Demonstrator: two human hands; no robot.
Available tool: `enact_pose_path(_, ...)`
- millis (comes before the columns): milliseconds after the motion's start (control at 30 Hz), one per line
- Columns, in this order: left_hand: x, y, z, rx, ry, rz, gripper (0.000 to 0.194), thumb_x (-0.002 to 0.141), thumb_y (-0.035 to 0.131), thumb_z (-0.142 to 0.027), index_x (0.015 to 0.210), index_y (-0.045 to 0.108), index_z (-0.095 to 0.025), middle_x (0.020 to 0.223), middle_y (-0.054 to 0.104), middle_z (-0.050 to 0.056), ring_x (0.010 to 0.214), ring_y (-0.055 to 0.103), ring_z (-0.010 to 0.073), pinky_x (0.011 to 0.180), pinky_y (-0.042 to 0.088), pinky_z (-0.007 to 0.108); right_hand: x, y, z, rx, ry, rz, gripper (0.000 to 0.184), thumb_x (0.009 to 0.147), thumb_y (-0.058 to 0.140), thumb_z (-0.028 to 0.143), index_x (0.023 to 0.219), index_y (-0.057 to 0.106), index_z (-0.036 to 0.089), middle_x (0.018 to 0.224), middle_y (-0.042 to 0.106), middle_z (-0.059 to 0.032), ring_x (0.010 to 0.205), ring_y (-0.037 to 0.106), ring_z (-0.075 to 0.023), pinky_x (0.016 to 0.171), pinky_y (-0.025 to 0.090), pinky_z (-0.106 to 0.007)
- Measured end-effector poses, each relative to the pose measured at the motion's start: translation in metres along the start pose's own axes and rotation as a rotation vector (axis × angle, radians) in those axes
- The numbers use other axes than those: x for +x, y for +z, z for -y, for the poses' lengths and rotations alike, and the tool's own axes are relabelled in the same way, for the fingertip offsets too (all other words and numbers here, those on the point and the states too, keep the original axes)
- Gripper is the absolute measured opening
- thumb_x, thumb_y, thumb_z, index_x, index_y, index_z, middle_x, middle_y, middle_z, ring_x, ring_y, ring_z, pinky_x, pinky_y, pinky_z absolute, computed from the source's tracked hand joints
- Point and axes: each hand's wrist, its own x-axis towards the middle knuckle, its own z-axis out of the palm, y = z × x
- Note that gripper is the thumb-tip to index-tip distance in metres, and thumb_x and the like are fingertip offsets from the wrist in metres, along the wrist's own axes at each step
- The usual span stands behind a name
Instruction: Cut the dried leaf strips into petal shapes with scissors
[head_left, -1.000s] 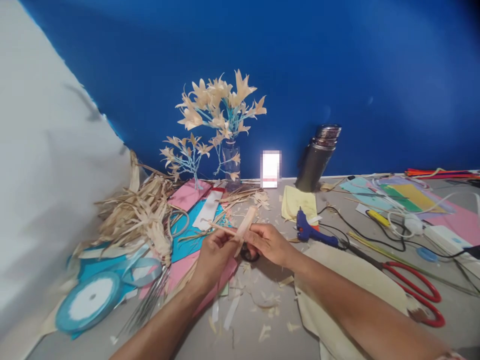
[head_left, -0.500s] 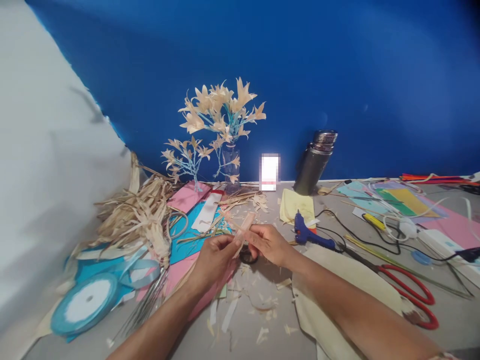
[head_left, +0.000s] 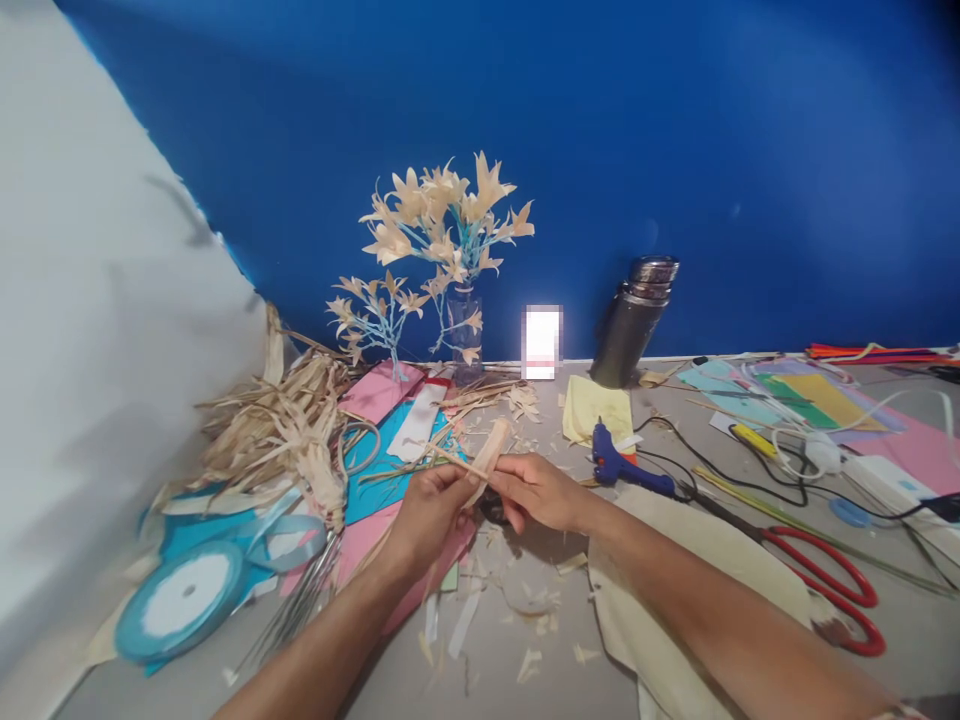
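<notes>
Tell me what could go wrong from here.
The pale strip held in the left hand, with the right hand at it, looks thin and might split. The blue glue gun lies near the right hand; if hot, it could burn. The right forearm might nudge the red-handled scissors.

- Near: passage between the forearms, over scraps on the desk.
- Right of the right hand: glue gun, scissors obstruct.
- Left: husk pile blocks.

There are two hands, one glue gun, one flask and one ribbon spool.
</notes>
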Motion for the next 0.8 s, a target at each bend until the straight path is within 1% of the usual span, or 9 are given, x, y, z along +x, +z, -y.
enact_pose_path(67,-0.001,0.001,-0.002,-0.021,-0.004,-0.006,0.024,0.069,0.069,-0.035,0.065,0.068,-0.012,0.049,0.051,-0.002,0.045,0.038,0.0083,0.046,0.029,0.022,0.001,0.001,-0.001,0.046,0.030,0.015,0.041,0.096,0.047,0.052,0.100,0.063,0.015,0.057,0.065,0.0014,0.042,0.048,-0.0075,0.049,0.037,-0.017)
enact_pose_path(133,-0.001,0.002,-0.003,-0.038,-0.002,0.000,0.022,0.069,0.069,-0.033,0.065,0.069,-0.012,0.051,0.056,0.001,0.046,0.040,0.0089,0.047,0.030,0.023,0.003,0.002,-0.003,0.124,0.061,0.017,0.041,0.093,0.052,0.051,0.105,0.065,0.014,0.065,0.069,-0.0015,0.041,0.047,-0.0067,0.045,0.035,-0.017)
enact_pose_path(267,-0.002,0.005,-0.003,-0.019,0.039,0.019,0.025,0.072,0.069,-0.035,0.064,0.070,-0.012,0.055,0.061,0.004,0.047,0.044,0.0104,0.048,0.032,0.024,0.005,0.003,-0.009,0.176,0.071,-0.030,0.039,0.090,0.057,0.049,0.101,0.069,0.013,0.071,0.070,-0.0039,0.044,0.048,-0.0068,0.046,0.035,-0.017)
enact_pose_path(333,-0.002,0.005,-0.001,0.008,0.060,0.008,0.026,0.072,0.069,-0.036,0.060,0.068,-0.013,0.053,0.059,0.003,0.048,0.046,0.0110,0.048,0.033,0.023,0.005,0.006,-0.010,0.067,0.029,-0.089,0.038,0.093,0.053,0.045,0.092,0.072,0.013,0.067,0.068,-0.0028,0.047,0.050,-0.0082,0.049,0.037,-0.018)
enact_pose_path(400,-0.002,0.004,0.003,0.021,0.035,-0.016,0.028,0.072,0.070,-0.038,0.058,0.066,-0.014,0.050,0.056,0.001,0.045,0.045,0.0106,0.046,0.033,0.023,0.003,0.012,-0.008,-0.149,-0.046,-0.161,0.035,0.097,0.046,0.034,0.093,0.074,0.014,0.066,0.066,-0.0019,0.055,0.055,-0.0106,0.056,0.039,-0.019)
enact_pose_path(500,0.000,0.005,0.008,0.009,-0.048,-0.045,0.033,0.071,0.070,-0.041,0.053,0.060,-0.016,0.043,0.049,-0.003,0.038,0.039,0.0088,0.040,0.027,0.022,-0.001,0.021,-0.001,-0.571,-0.093,-0.239,0.034,0.095,0.044,0.020,0.118,0.069,0.021,0.078,0.070,-0.0039,0.069,0.061,-0.0153,0.066,0.041,-0.022)
enact_pose_path(600,0.001,0.008,0.009,-0.043,-0.084,-0.041,0.037,0.069,0.072,-0.043,0.051,0.053,-0.016,0.041,0.044,-0.004,0.036,0.036,0.0072,0.039,0.023,0.021,-0.002,0.023,0.003,-0.877,-0.004,-0.266,0.044,0.092,0.046,0.017,0.135,0.057,0.025,0.087,0.072,-0.0075,0.075,0.064,-0.0193,0.067,0.040,-0.025)
enact_pose_path(700,0.000,0.010,0.006,-0.093,-0.125,-0.050,0.039,0.064,0.075,-0.046,0.052,0.051,-0.017,0.038,0.038,-0.007,0.034,0.030,0.0058,0.038,0.018,0.020,0.002,0.010,0.000,-0.954,0.049,-0.306,0.051,0.089,0.047,0.012,0.138,0.054,0.025,0.089,0.072,-0.0089,0.075,0.064,-0.0208,0.066,0.040,-0.027)
enact_pose_path(800,-0.001,0.011,0.002,-0.166,-0.184,-0.064,0.040,0.058,0.078,-0.047,0.055,0.052,-0.017,0.037,0.034,-0.008,0.032,0.028,0.0050,0.037,0.017,0.019,0.007,-0.018,-0.005,-0.742,0.057,-0.487,0.046,0.089,0.045,0.013,0.133,0.059,0.022,0.082,0.071,-0.0075,0.072,0.062,-0.0193,0.067,0.043,-0.027)
